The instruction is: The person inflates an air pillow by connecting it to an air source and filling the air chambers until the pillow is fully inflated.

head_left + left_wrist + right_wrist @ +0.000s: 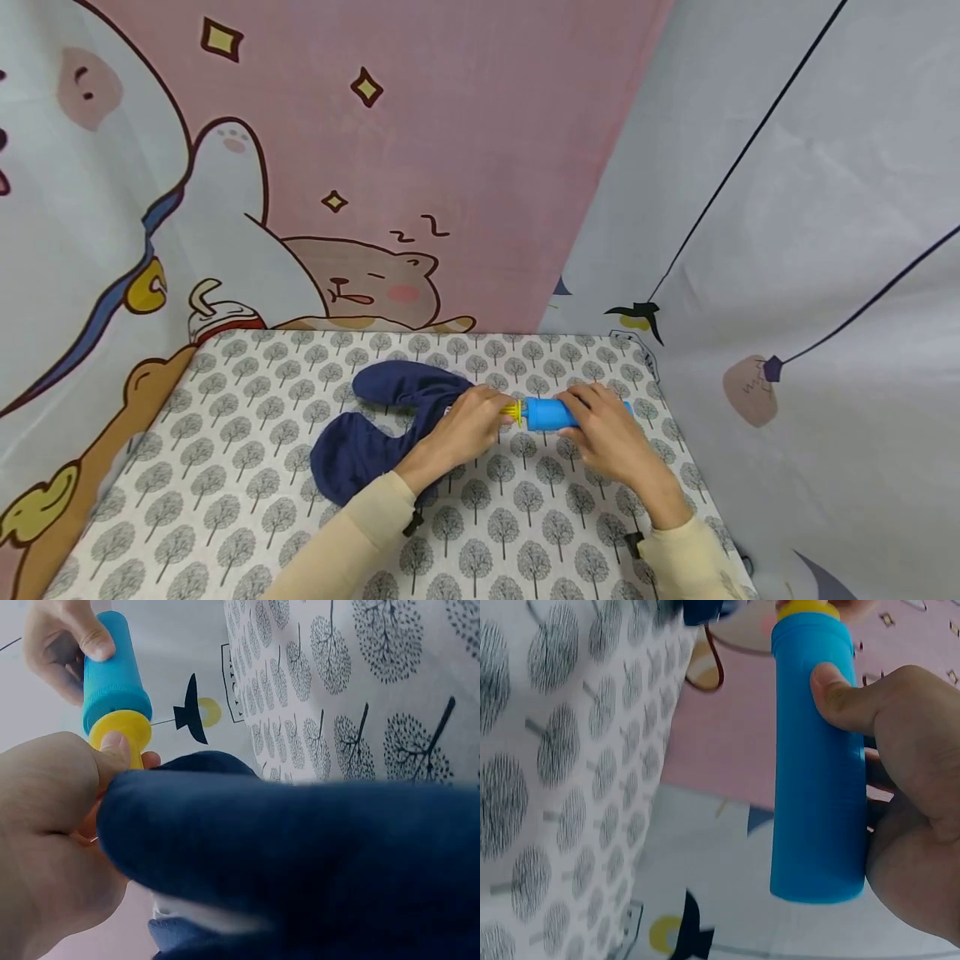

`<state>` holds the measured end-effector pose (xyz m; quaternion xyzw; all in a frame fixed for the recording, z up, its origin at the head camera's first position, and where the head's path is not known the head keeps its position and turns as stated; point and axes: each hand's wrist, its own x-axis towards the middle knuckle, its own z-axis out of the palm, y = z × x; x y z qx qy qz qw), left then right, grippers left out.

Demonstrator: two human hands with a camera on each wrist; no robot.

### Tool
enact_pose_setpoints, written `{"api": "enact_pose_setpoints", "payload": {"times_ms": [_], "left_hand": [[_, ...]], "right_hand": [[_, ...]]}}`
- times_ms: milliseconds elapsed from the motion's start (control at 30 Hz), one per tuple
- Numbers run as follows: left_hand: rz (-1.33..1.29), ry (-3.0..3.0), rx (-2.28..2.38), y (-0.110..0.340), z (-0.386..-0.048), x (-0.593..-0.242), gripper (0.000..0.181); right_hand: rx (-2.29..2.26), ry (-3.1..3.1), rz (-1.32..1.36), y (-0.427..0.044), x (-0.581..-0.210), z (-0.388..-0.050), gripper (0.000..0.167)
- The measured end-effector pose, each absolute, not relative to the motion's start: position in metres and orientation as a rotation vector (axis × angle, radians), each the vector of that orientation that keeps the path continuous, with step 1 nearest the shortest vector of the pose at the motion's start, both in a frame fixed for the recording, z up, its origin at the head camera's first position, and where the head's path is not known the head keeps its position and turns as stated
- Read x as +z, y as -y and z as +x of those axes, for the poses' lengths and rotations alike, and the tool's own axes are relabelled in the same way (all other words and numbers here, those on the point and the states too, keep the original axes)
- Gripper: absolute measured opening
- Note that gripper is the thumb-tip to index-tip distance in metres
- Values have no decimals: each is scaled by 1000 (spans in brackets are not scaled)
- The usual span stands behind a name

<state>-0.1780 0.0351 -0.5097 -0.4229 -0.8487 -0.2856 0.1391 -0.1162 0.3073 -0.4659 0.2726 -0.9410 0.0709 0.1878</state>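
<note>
Blue cylinder (probably light, stiff, slick; best held mid-length) is gripped by the right hand, near the desk's right edge. Yellow end is pinched by the left hand.

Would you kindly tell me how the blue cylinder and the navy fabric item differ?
The blue cylinder is bright, while the navy fabric item is dark. The cylinder is straight; the fabric item curves into rounded lobes. In the head view, the cylinder looks smaller, while the fabric item spreads wider. Both are shades of blue.
</note>
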Motion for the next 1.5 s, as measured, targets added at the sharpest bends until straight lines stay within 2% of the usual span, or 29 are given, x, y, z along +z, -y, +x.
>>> {"api": "enact_pose_setpoints", "payload": {"times_ms": [267, 667, 1500], "left_hand": [[-1189, 2553, -796, -31, -172, -494, 21], [-1137, 2587, -838, -28, -173, -495, 19], [-1120, 2515, -903, -37, -173, -499, 6]], "right_hand": [[253, 2667, 674, -349, -461, -112, 57], [358, 2689, 544, -396, -451, -97, 57], [184, 2519, 753, -310, -467, -115, 58]]}}
